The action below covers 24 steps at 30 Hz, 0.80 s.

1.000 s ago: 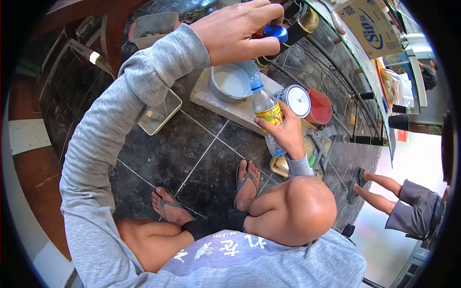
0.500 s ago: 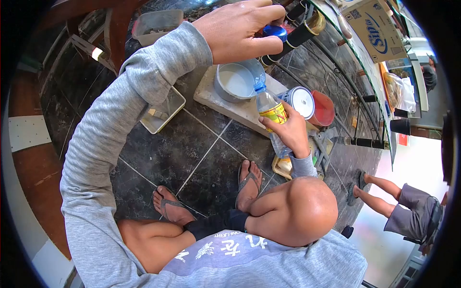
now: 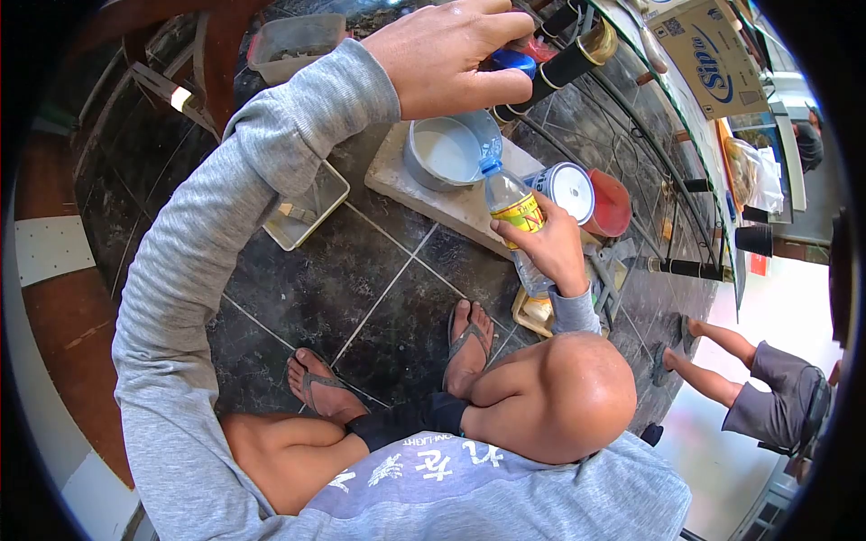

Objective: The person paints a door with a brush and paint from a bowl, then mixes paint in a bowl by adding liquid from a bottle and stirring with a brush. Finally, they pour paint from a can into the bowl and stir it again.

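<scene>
A clear plastic bottle with a yellow label and a blue top stands tilted in my right hand, whose fingers wrap round its middle. My left hand is stretched far forward, with thumb and fingers curled about a blue cap; what lies beneath that cap is hidden. Between the hands, a grey round tub with pale liquid in it sits on a stone slab. Beside the bottle are a white-lidded can and a red container.
On the dark tiled floor, a shallow tray holds a brush. A clear plastic box lies farther forward. Metal furniture legs and a glass-edged table with a cardboard box stand to the right. Another person's legs show at right.
The bottle and my right hand have shifted very slightly to the right. My left hand stays at the blue cap, which has tilted or turned a little.
</scene>
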Each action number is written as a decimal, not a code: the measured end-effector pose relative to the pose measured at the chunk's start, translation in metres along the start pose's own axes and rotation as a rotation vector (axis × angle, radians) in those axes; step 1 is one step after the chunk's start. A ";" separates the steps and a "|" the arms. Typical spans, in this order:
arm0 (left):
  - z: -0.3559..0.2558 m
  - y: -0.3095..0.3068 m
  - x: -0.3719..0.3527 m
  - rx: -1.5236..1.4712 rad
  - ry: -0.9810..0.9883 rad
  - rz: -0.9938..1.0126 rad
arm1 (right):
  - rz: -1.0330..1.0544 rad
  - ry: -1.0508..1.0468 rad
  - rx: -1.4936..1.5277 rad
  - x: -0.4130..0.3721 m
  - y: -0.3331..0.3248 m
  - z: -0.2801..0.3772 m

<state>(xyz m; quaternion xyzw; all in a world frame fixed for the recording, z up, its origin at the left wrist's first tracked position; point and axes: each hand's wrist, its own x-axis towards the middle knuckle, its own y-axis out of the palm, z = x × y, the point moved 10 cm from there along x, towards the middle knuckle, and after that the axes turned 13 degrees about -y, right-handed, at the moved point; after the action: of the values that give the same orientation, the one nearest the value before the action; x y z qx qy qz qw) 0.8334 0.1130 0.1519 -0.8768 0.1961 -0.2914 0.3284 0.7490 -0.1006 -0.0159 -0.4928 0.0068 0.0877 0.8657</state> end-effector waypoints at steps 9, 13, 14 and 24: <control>0.008 0.001 -0.002 -0.027 -0.056 0.025 | -0.034 -0.046 0.030 0.002 0.000 -0.002; 0.028 0.023 -0.004 0.066 -0.040 -0.059 | -0.174 -0.117 0.259 0.000 0.005 -0.005; 0.031 0.025 -0.005 0.084 -0.031 -0.063 | -0.194 -0.114 0.318 -0.001 0.006 -0.004; 0.040 0.079 -0.009 -0.134 -0.146 0.051 | -0.360 -0.298 0.472 -0.008 -0.019 0.026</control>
<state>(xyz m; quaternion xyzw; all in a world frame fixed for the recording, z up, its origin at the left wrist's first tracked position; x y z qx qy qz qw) 0.8400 0.0799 0.0695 -0.9105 0.2129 -0.2044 0.2897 0.7421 -0.0888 0.0146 -0.2539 -0.1868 0.0004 0.9490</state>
